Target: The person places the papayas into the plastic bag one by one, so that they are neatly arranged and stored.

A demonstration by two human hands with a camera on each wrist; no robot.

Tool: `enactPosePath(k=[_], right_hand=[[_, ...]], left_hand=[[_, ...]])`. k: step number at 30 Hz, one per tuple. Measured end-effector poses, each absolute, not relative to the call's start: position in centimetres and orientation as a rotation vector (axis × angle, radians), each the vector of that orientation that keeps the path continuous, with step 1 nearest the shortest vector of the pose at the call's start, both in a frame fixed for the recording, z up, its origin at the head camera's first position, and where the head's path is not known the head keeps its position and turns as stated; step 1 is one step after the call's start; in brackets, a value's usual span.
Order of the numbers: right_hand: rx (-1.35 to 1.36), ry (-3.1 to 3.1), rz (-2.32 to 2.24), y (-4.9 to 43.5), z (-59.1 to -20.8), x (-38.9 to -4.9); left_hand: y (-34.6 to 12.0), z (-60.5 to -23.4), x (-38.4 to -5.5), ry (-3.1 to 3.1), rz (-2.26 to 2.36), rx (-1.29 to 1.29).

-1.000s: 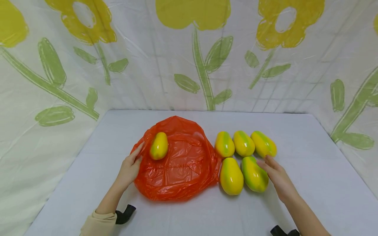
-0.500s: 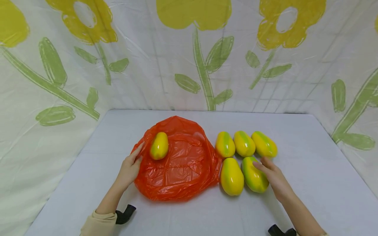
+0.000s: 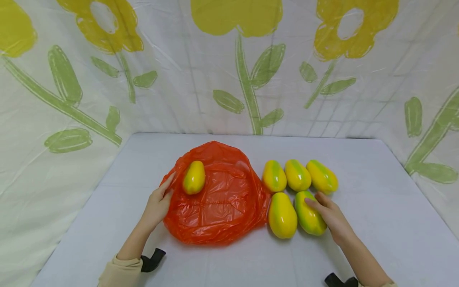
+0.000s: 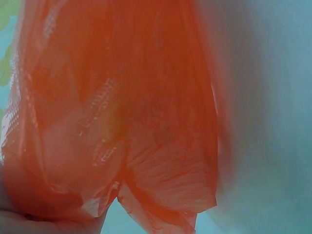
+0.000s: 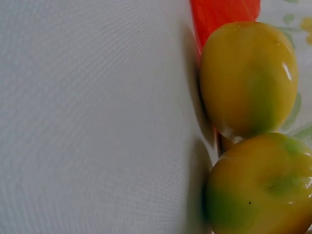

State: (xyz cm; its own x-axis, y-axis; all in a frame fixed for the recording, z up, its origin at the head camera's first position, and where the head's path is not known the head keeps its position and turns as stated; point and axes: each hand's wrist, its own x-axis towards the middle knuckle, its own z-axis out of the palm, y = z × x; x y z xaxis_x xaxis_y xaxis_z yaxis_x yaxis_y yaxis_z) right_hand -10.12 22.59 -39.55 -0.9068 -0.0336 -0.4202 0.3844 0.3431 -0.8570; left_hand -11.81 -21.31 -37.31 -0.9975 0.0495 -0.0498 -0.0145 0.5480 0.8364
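A red plastic bag [image 3: 220,199] lies spread with its mouth open, one yellow papaya [image 3: 194,177] inside at the left. My left hand [image 3: 157,207] holds the bag's left edge; in the left wrist view the red film [image 4: 161,122] fills most of the picture, fingers at the lower left corner. At the right, my right hand [image 3: 335,221] is at the yellow-green papaya [image 3: 309,219] in the front row, thumb laid over its upper side and the other fingers along its right side. The right wrist view shows two papayas close up, my right hand out of sight.
Another papaya [image 3: 282,215] sits between that one and the bag. Behind them stand three more in a row, the rightmost papaya [image 3: 322,176] tilted. A white cloth [image 3: 236,265] covers the table, and a flower-printed curtain [image 3: 172,87] hangs behind.
My right hand has moved a little left, its thumb now farther over the front-row papaya. The left hand, the bag and the fruit keep their places.
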Motion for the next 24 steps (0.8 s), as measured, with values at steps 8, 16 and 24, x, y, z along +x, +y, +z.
enactPosePath(k=[8, 16, 24], right_hand=[[0.317, 2.242, -1.581, 22.66, -39.81, -10.14], [0.341, 2.225, -1.589, 22.59, -40.07, -10.1], [0.352, 2.215, -1.603, 22.41, -40.2, -9.99]], left_hand=[[-21.39, -37.39, -11.9, 2.712, 1.462, 0.038], [-21.25, -37.3, -11.89, 2.69, 1.467, 0.028], [-21.25, -37.32, -11.85, 2.698, 1.473, 0.032]])
